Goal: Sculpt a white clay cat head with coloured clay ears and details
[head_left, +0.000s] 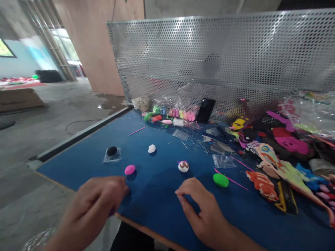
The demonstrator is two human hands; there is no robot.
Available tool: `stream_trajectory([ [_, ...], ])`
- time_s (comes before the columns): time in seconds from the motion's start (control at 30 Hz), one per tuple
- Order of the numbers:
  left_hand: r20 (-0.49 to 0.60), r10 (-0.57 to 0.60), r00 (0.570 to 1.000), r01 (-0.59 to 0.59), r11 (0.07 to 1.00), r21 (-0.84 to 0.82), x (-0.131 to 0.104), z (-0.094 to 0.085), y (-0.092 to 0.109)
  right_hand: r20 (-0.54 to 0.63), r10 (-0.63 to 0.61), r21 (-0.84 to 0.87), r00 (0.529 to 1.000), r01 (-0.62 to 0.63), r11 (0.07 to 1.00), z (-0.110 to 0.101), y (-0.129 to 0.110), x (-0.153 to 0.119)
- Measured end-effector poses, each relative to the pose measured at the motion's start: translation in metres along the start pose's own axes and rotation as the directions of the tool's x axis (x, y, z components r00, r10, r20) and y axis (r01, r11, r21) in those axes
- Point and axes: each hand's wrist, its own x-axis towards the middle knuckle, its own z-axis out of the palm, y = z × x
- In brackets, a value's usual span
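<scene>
My left hand [98,197] is over the table's near edge, slightly blurred, with fingers curled down. A purple patch shows beneath it; what it holds is hidden. A dark brown lump [127,190] sits by its knuckles. Above the tabletop my right hand [200,205] is in a pinch, thumb and index tips close together; anything between them is too small to name. Just beyond is a small white clay head [183,166] with brown wavy markings and purple points. A pink clay ball [129,169], a white clay lump [151,149] and a green clay ball [221,180] lie nearby.
Black clay [112,151] rests on clear wrapping at left. Pink sticks [239,179] lie at right beside several flat clay figures [264,184]. Clay packets [172,112] and a phone [206,110] stand before a perforated metal panel [222,48] behind the blue table [154,209].
</scene>
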Motion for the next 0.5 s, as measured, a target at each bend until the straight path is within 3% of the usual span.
stream_trajectory([
  [0.03, 0.099, 0.079, 0.992, -0.090, 0.990, 0.111, 0.015, -0.001, 0.005, -0.002, -0.004, 0.000, 1.000, 0.004, 1.000, -0.001, 0.000, 0.001],
  [0.07, 0.237, 0.094, 0.967, -0.144, 0.968, 0.205, 0.029, 0.001, 0.007, -0.006, -0.006, -0.001, 1.000, 0.006, 1.000, -0.002, 0.000, 0.001],
  [0.1, 0.308, 0.086, 0.947, -0.177, 0.943, 0.283, 0.041, 0.006, 0.007, -0.011, -0.007, -0.004, 1.000, 0.007, 1.000, -0.003, 0.001, 0.002],
  [0.23, 0.546, 0.056, 0.836, -0.323, 0.854, 0.407, 0.072, 0.030, -0.022, -0.038, 0.002, -0.016, 0.999, -0.002, 1.000, -0.007, 0.004, 0.006],
  [0.37, 0.613, 0.119, 0.781, -0.436, 0.806, 0.399, 0.080, 0.035, -0.056, -0.029, -0.001, -0.035, 1.000, 0.000, 0.999, -0.009, 0.006, 0.008],
  [0.5, 0.602, 0.200, 0.773, -0.532, 0.720, 0.445, 0.086, 0.030, -0.059, -0.021, -0.015, -0.058, 1.000, 0.014, 0.998, -0.012, 0.005, 0.010],
])
